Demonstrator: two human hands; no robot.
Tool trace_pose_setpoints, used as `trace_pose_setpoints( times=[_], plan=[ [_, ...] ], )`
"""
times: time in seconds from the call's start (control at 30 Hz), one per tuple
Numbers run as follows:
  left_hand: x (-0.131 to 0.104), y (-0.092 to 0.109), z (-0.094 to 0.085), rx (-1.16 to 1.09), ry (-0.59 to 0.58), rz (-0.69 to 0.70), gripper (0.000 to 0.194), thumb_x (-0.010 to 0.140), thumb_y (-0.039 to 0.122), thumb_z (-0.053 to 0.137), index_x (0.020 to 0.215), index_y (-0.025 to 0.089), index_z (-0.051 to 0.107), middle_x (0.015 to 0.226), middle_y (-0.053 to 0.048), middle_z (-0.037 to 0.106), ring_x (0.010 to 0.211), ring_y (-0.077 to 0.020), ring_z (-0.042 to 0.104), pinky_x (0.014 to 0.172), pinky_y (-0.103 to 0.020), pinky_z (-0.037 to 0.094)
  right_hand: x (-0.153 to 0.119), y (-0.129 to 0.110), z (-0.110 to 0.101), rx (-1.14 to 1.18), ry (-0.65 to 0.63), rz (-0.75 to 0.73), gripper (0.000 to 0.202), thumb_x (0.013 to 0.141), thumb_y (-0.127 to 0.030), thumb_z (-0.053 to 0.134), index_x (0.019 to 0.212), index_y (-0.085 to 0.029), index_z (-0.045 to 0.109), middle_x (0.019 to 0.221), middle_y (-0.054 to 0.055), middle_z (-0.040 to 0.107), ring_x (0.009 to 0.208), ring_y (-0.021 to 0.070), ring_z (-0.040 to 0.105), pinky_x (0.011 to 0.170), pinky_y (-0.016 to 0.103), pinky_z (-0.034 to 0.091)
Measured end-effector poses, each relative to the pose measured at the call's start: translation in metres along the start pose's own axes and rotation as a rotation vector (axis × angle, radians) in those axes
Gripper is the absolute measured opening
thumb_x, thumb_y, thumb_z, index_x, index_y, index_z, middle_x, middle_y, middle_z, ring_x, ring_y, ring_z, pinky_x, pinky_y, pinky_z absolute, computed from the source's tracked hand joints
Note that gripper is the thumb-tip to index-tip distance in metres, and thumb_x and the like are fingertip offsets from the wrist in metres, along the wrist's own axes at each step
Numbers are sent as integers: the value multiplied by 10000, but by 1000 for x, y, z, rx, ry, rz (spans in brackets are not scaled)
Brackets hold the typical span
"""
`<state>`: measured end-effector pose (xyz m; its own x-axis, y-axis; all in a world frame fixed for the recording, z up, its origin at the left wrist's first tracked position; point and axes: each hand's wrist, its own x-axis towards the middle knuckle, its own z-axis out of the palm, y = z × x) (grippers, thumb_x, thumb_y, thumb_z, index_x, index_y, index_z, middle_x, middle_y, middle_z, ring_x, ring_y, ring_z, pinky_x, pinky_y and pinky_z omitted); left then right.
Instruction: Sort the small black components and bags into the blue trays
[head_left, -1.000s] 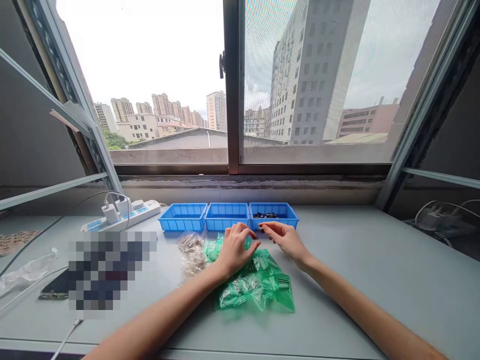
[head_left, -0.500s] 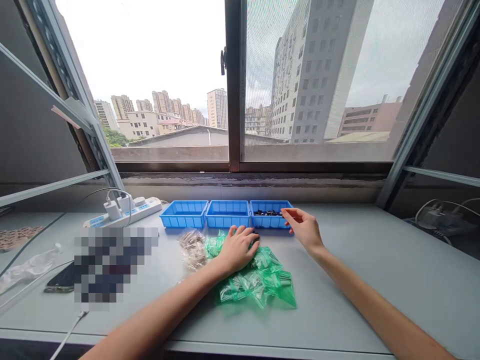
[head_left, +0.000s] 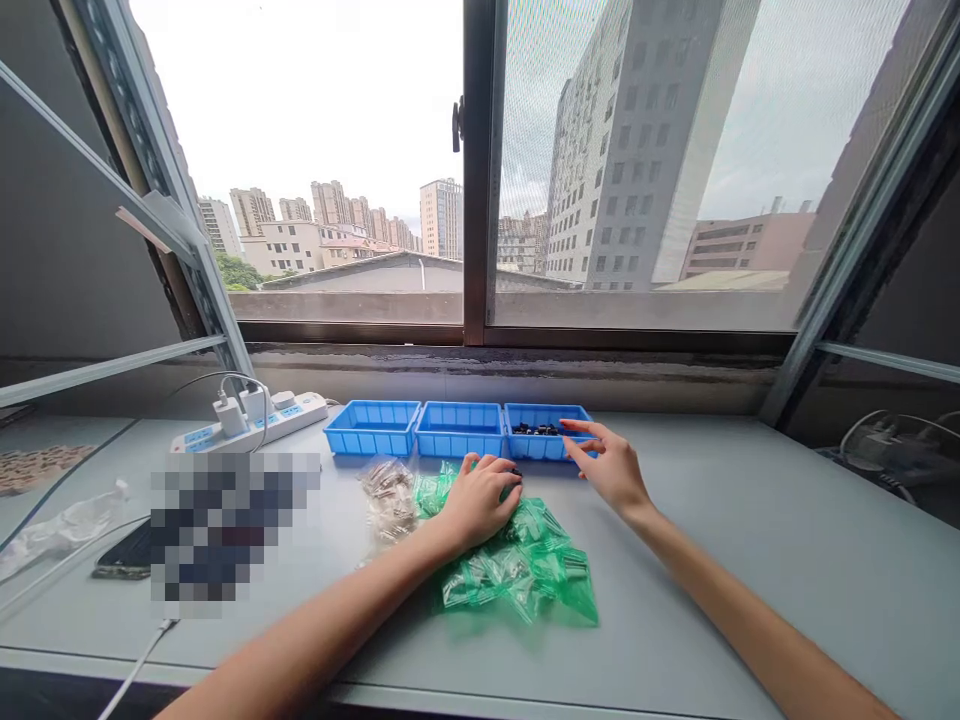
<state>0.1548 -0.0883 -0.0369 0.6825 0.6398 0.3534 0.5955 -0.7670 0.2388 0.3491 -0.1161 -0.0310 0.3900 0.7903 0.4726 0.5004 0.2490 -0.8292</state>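
At the right-hand blue bin [head_left: 551, 449], the spread thumb and fingers of my right hand [head_left: 611, 468] reach over its right end, with nothing visible between them. Small black parts [head_left: 535, 430] lie inside this bin. My left hand [head_left: 481, 503] bears down on a heap of green plastic bags [head_left: 525, 570], its fingers curled over one of them. A bit of something black peeks out by its fingertips, too covered to make out. Left of that hand lies a clear bag [head_left: 390, 502] of light metallic-looking pieces.
Two more blue bins, a middle one [head_left: 459, 442] and a left one [head_left: 371, 440], stand in the same row. A power strip [head_left: 251, 424] with plugs and cables sits at back left. A phone [head_left: 124, 555] and crumpled clear plastic [head_left: 67, 530] lie further left. A window [head_left: 474, 335] closes the back.
My right thumb and fingers have parted from a pinch at the bin's right end. The left hand keeps its place on the green bags. The view has shifted slightly.
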Motion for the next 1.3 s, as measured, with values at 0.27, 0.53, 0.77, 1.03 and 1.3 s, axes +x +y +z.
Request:
trace_pose_setpoints(
  times=[0.27, 0.53, 0.77, 1.03, 1.3],
  plan=[
    [-1, 5, -6, -97, 0, -11, 211, 858, 207, 481, 928, 216, 679, 1069, -25, 671, 1017, -204, 569, 979, -414, 302, -12, 1, 12, -276, -311, -307, 204, 769, -289, 527, 861, -244, 703, 853, 25, 718, 604, 168, 602, 613, 318, 489],
    [-1, 4, -7, -152, 50, -12, 208, 854, 173, 477, 887, 205, 680, 986, -23, 698, 943, -189, 595, 921, -378, 330, -19, -7, 15, -467, -471, -299, 193, 788, -295, 571, 909, -290, 721, 851, 6, 716, 743, 195, 606, 617, 294, 450],
    [-1, 5, -9, -184, 43, 14, 160, 830, 149, 510, 842, 189, 665, 904, -7, 696, 890, -178, 595, 871, -351, 342, -22, -13, 16, -475, -469, -205, 175, 789, -328, 563, 807, -279, 730, 857, 0, 696, 737, 175, 607, 599, 273, 413],
    [0, 5, -11, -147, 122, -80, 153, 843, 217, 578, 981, 210, 645, 997, -26, 641, 959, -201, 568, 857, -355, 372, -21, -11, 18, -278, -384, -133, 215, 742, -373, 560, 783, -240, 722, 806, 27, 717, 689, 194, 610, 631, 312, 434],
    [1, 1, -10, -131, 177, -74, 103, 838, 303, 614, 889, 219, 647, 946, -8, 623, 923, -186, 570, 832, -343, 388, -16, -7, 26, 245, -419, 83, 343, 600, -483, 678, 767, -186, 718, 801, 70, 725, 753, 217, 648, 729, 346, 494]
  ],
)
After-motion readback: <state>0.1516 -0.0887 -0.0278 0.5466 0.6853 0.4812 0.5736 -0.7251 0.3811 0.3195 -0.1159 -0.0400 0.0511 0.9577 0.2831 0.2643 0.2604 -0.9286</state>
